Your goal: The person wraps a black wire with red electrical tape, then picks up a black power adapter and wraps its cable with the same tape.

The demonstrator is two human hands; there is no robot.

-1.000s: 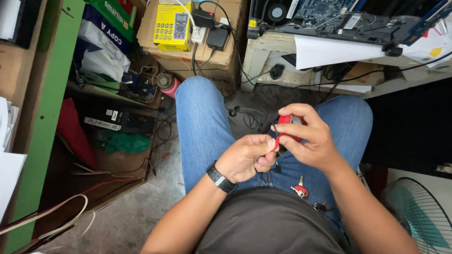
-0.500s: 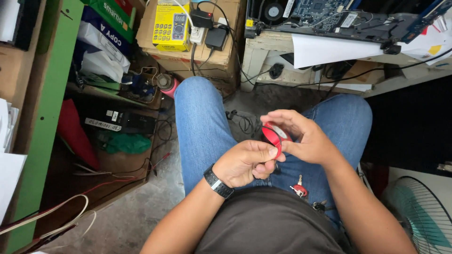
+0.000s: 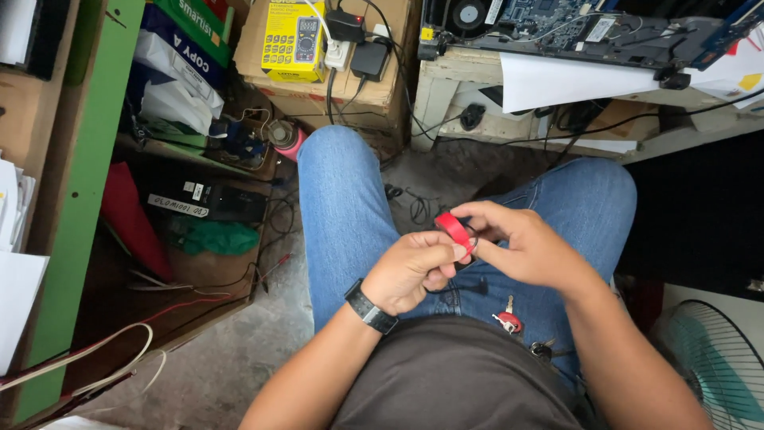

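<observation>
I sit with both hands over my lap in blue jeans. My right hand (image 3: 532,248) holds a small red tape roll (image 3: 454,228) between thumb and fingers. The thumb and fingertips of my left hand (image 3: 410,272), which has a black watch (image 3: 370,307) on its wrist, pinch the lower end of the same roll. A thin black wire (image 3: 447,290) loops just beneath the hands. A key with a red head (image 3: 508,321) lies on my right thigh.
A yellow meter box (image 3: 293,36) and a power strip (image 3: 341,41) sit on a cardboard box ahead. A wooden bench (image 3: 446,76) carries a circuit board (image 3: 557,20) and a white sheet. Green-edged shelves (image 3: 87,175) stand at left, a fan (image 3: 708,358) at lower right.
The red roll has tipped over and shifted slightly left and down between my fingers. My left hand's fingertips have closed in on its lower end.
</observation>
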